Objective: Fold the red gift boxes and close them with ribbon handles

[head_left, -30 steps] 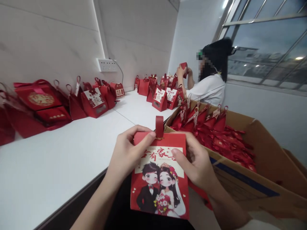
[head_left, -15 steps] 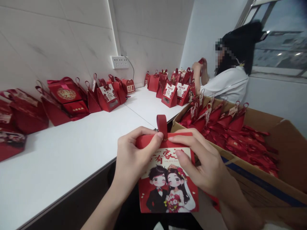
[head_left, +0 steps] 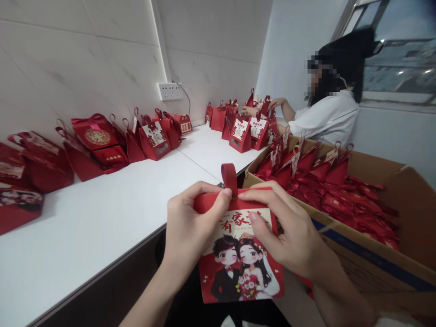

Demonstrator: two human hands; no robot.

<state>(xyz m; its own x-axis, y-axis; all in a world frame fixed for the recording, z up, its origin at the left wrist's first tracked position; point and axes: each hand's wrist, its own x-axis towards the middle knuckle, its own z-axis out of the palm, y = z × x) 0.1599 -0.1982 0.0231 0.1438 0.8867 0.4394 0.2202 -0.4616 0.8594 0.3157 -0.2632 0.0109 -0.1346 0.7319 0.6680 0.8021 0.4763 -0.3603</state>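
A red gift box [head_left: 242,272] printed with a cartoon bride and groom is held upright in front of me, its picture side facing me. A red ribbon loop [head_left: 229,179] stands up from its top edge. My left hand [head_left: 197,218] grips the upper left edge, thumb pressed at the base of the loop. On the other side, my right hand [head_left: 289,227] holds the upper right edge, index finger along the top near the loop and thumb on the printed front. The box's back and the fingers behind it are hidden.
A white table [head_left: 112,213] runs along the wall, with several red gift boxes [head_left: 155,141] lined up on it. An open cardboard box [head_left: 374,263] full of red gift boxes stands at my right. Beyond it sits a co-worker [head_left: 327,111] in a white top.
My hands keep the same grip, and the gift box has tilted very slightly. The co-worker's hands have come down from a raised position to the boxes on the far table.
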